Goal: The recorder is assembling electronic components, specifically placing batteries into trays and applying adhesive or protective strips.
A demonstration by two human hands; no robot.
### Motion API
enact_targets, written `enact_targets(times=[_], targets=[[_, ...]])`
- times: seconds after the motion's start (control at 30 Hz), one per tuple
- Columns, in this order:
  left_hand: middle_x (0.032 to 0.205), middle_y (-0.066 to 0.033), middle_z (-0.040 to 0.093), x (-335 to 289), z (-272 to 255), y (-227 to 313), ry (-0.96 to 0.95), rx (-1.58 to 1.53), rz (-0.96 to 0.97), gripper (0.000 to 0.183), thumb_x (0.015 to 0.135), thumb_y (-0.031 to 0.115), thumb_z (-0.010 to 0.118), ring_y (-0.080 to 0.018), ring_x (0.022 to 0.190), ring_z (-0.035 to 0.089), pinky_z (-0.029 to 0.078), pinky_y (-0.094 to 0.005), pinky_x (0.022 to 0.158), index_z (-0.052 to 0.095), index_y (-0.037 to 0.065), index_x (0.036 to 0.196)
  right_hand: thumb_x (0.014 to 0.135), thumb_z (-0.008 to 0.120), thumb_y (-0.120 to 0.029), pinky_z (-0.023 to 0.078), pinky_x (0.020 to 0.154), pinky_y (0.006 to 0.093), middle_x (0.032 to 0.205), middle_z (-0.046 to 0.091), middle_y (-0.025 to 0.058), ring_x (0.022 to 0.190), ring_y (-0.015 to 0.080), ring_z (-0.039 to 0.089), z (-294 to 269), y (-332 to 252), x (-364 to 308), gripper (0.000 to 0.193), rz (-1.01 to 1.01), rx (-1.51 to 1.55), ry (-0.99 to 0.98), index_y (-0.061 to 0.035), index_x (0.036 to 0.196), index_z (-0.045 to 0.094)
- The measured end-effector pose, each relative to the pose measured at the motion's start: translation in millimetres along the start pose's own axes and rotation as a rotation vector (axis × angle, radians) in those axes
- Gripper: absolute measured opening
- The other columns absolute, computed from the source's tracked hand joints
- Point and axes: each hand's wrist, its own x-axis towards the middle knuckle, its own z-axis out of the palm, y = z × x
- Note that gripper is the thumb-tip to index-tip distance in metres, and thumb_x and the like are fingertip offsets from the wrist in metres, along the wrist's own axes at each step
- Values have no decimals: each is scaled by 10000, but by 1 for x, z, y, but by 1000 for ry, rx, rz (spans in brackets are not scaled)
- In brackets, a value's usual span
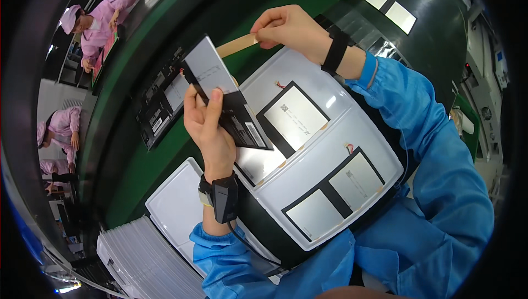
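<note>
My left hand (206, 120) grips a flat battery pack (206, 68) with silver and black faces, tilted up above the white tray (338, 92). Its thumb presses the near face; the other fingers are partly hidden behind. From the pack's far edge a tan strip (237, 45) runs to my right hand (291, 28), which pinches its end between thumb and fingers. Where the strip meets the pack is hidden. In the tray's far compartment lies another battery pack (297, 120), partly covered by the held one. The near compartment bears a further battery pack (313, 214) with a small wired connector.
An opened black device housing (157, 114) lies on the green conveyor belt (124, 189) beyond my left hand. A stack of white trays (146, 255) stands at lower left. Another silver pack (400, 17) lies far right. People in pink (102, 21) work across the line.
</note>
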Motion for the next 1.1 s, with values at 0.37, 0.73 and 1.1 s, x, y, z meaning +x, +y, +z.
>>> enact_targets(times=[0.37, 0.73, 1.1], targets=[[1299, -160, 608, -7, 9, 2, 78, 275, 218, 591, 924, 44, 740, -194, 1197, 583, 433, -315, 1055, 417, -62, 1407, 887, 759, -70, 572, 702, 232, 860, 750, 123, 737, 147, 729, 37, -42, -53, 166, -92, -70, -151, 57, 990, 727], [1407, -177, 518, -15, 11, 8, 23, 415, 212, 921, 841, 195, 824, -243, 1272, 532, 386, -363, 1117, 278, -48, 1541, 921, 730, -66, 584, 743, 246, 885, 726, 86, 762, 126, 702, 46, -37, -59, 151, -184, 72, -290, 52, 1013, 715], [1473, -215, 464, -9, 5, 4, 120, 185, 279, 770, 951, 346, 679, -327, 1296, 541, 444, -451, 1084, 290, -31, 1499, 800, 723, -83, 553, 644, 251, 742, 731, 101, 670, 156, 716, 70, -26, -71, 108, -421, -171, -175, 16, 844, 727]])
